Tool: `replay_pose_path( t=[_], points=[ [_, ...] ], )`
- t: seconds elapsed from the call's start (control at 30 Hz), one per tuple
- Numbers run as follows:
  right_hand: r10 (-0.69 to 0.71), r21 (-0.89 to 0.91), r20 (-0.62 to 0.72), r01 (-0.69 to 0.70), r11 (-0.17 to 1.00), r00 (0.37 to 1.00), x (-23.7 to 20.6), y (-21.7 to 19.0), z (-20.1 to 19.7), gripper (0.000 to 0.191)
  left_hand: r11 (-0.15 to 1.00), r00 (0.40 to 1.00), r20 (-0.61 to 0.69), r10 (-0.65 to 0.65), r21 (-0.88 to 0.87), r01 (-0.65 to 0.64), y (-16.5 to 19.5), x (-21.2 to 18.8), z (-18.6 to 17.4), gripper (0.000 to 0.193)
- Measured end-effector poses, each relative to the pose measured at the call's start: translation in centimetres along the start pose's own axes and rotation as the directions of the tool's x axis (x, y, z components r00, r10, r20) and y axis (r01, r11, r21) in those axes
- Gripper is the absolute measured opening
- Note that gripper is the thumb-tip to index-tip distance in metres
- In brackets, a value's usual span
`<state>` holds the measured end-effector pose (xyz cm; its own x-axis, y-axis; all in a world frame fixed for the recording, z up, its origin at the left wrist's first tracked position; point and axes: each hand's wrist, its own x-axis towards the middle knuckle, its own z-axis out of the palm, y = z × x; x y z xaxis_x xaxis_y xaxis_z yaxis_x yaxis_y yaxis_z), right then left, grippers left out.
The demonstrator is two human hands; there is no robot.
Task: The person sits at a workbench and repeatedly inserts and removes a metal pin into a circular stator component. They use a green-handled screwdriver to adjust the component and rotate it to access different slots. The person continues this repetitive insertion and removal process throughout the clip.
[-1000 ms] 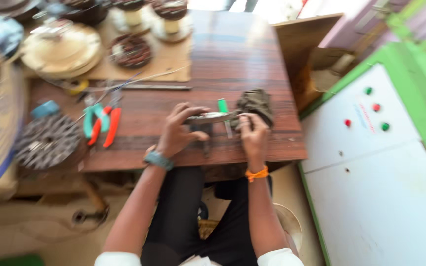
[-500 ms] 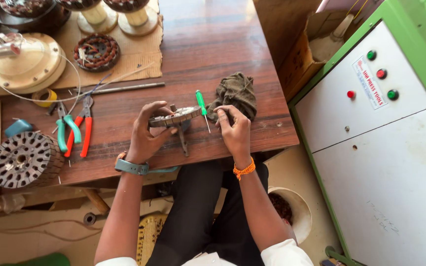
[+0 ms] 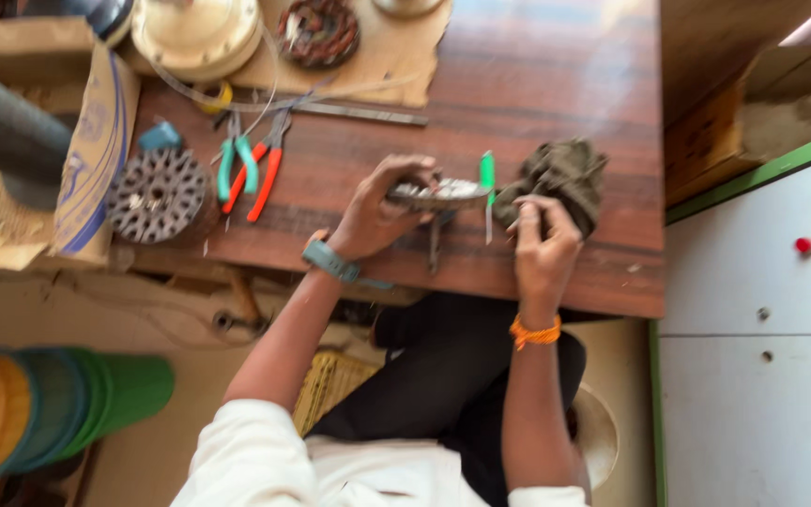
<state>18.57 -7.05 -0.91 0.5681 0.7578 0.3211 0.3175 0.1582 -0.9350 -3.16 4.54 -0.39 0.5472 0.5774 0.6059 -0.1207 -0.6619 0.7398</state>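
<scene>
Head view, looking down: left hand grips a shallow grey metal disc-shaped part at the near edge of the reddish-brown wooden table. Right hand is closed around a green-handled screwdriver, blade resting by the part's right rim; the exact contact is blurred. A crumpled olive-brown rag lies just beyond that hand. Green-handled and red-handled pliers lie well left, beside a round slotted steel lamination core.

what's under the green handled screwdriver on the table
The green-handled screwdriver lies over one end of a flat metal part gripped by the left hand, with the wooden table beneath. Fingers cover the part's other end.
</scene>
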Motion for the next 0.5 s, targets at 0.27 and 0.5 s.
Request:
replay_pose_path(
  t=[0.27, 0.5],
  points=[
    [-0.045, 0.053, 0.031, 0.044, 0.998, 0.998, 0.0, 0.8, -1.5, 0.016, 0.990, 0.987, 0.067, 0.144, -0.002, -0.144, 0.6, 1.4, 0.1, 0.078],
    [-0.091, 0.031, 0.065, 0.089, 0.996, 0.994, 0.6, 0.9, -1.7, 0.015, 0.994, 0.992, 0.062, 0.108, -0.031, -0.106, 1.0, 2.1, 0.5, 0.073]
  ],
)
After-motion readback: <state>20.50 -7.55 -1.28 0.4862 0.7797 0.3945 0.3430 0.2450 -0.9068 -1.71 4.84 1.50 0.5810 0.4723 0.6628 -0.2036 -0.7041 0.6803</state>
